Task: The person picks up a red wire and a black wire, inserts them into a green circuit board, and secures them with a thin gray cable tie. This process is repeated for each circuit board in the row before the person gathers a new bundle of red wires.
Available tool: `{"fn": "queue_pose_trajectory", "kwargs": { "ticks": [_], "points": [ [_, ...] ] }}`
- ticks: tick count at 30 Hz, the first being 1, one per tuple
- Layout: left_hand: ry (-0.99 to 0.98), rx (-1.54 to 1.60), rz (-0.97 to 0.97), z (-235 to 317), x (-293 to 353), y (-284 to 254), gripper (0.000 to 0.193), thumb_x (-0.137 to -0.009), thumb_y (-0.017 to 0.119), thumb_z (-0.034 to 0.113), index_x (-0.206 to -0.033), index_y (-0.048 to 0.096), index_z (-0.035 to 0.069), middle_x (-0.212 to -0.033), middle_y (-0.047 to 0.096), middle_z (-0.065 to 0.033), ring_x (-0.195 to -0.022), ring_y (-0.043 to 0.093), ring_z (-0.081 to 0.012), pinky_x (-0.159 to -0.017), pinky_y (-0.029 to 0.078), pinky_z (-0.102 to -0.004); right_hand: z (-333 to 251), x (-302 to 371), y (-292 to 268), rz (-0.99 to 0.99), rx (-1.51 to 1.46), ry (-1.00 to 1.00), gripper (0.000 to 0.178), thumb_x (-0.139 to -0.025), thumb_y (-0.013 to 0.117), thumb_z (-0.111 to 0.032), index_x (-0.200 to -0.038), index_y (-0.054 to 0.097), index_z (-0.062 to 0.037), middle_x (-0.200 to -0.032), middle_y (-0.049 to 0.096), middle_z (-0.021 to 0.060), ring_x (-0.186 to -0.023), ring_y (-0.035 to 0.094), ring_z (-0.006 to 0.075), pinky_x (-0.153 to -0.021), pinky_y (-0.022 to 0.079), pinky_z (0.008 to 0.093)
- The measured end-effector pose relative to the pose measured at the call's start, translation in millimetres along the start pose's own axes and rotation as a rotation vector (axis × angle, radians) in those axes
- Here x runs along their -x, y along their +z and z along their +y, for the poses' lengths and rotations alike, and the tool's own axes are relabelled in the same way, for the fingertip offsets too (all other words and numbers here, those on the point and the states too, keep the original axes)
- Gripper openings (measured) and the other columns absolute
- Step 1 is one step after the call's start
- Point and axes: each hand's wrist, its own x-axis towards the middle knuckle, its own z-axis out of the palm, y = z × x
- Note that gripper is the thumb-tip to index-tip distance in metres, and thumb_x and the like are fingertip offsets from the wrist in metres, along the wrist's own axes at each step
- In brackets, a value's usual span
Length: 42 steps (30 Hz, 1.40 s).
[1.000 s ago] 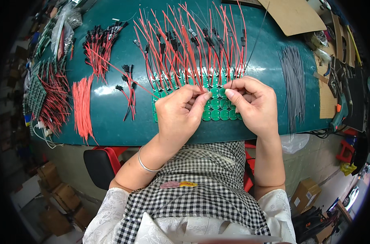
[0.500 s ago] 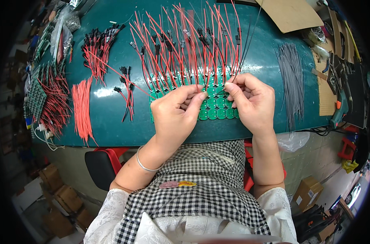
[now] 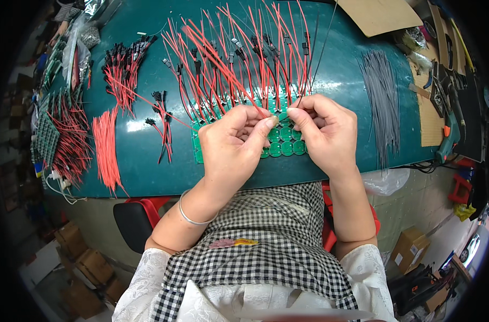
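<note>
A panel of round green circuit boards (image 3: pixel 287 147) lies on the table in front of me, with many red and black wires with black connectors (image 3: pixel 255 45) rising from its far rows. Over the panel's middle, my left hand (image 3: pixel 231 137) pinches a red wire (image 3: pixel 223 67) that slants up and to the left. To its right, my right hand (image 3: pixel 327 131) is closed on a thin black wire (image 3: pixel 322 45) that stands up toward the back. Both pairs of fingertips are close together above the boards, hiding the wire ends.
Left of the panel lie a small group of connector leads (image 3: pixel 161 126), a bundle of red wires (image 3: pixel 106 153) and a pile of connector leads (image 3: pixel 126 72). Wired boards (image 3: pixel 67 134) heap at the far left. Black wires (image 3: pixel 383 102) lie to the right, near cardboard (image 3: pixel 381 16) and a green-handled tool (image 3: pixel 453 137).
The red wire in my left hand now leans left, where it was blurred and upright before. My hands stay nearly in place; the whole view has shifted slightly.
</note>
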Motion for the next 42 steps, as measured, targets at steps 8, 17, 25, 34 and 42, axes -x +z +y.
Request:
{"fn": "queue_pose_trajectory", "kwargs": {
  "ticks": [8,17,25,34,42],
  "points": [
    [0.07,-0.101,-0.005,-6,0,1,0.005,-0.086,0.072,-0.002,-0.087,0.069,-0.005,-0.075,0.071,-0.0082,-0.064,0.067,-0.0079,-0.055,0.054,-0.0216,-2,-4,7,-0.015,0.091,-0.173,0.011,-0.082,0.073,-0.004,-0.09,0.07,0.0021,-0.077,0.067,0.0134,-0.062,0.065,0.0216,-0.057,0.05,0.0311],
    [0.166,-0.18,0.026,-10,0,6,0.006,-0.084,0.074,-0.001,-0.084,0.069,-0.005,-0.071,0.07,-0.0081,-0.061,0.066,-0.0071,-0.053,0.053,-0.0209,-10,2,-65,0.232,0.448,-0.139,0.017,-0.084,0.071,0.0,-0.101,0.072,0.0013,-0.089,0.069,0.0094,-0.074,0.063,0.0134,-0.062,0.05,0.026],
    [0.239,-0.205,0.038,-16,0,8,0.006,-0.082,0.075,-0.003,-0.082,0.069,-0.005,-0.072,0.07,-0.0093,-0.06,0.067,-0.0081,-0.051,0.052,-0.0204,12,19,-139,0.319,0.927,0.126,0.027,-0.079,0.077,-0.01,-0.104,0.071,-0.0016,-0.09,0.066,0.0075,-0.064,0.053,0.0168,-0.067,0.048,0.0302],
    [0.269,-0.234,0.035,-16,-1,7,0.006,-0.082,0.075,-0.003,-0.081,0.069,-0.005,-0.073,0.071,-0.0096,-0.06,0.067,-0.0082,-0.05,0.052,-0.0213,11,10,-145,0.322,0.841,0.32,0.025,-0.079,0.077,-0.009,-0.102,0.073,-0.0003,-0.077,0.066,0.0084,-0.064,0.057,0.015,-0.067,0.048,0.0268],
    [0.303,-0.307,0.014,-17,-1,10,0.014,-0.085,0.071,-0.005,-0.1,0.07,-0.006,-0.084,0.073,-0.0106,-0.067,0.068,-0.0094,-0.057,0.057,-0.0212,10,17,-171,0.427,0.452,0.28,0.025,-0.085,0.075,-0.006,-0.108,0.071,0.005,-0.082,0.065,0.0005,-0.066,0.052,0.004,-0.057,0.042,0.0187]
  ]
}}
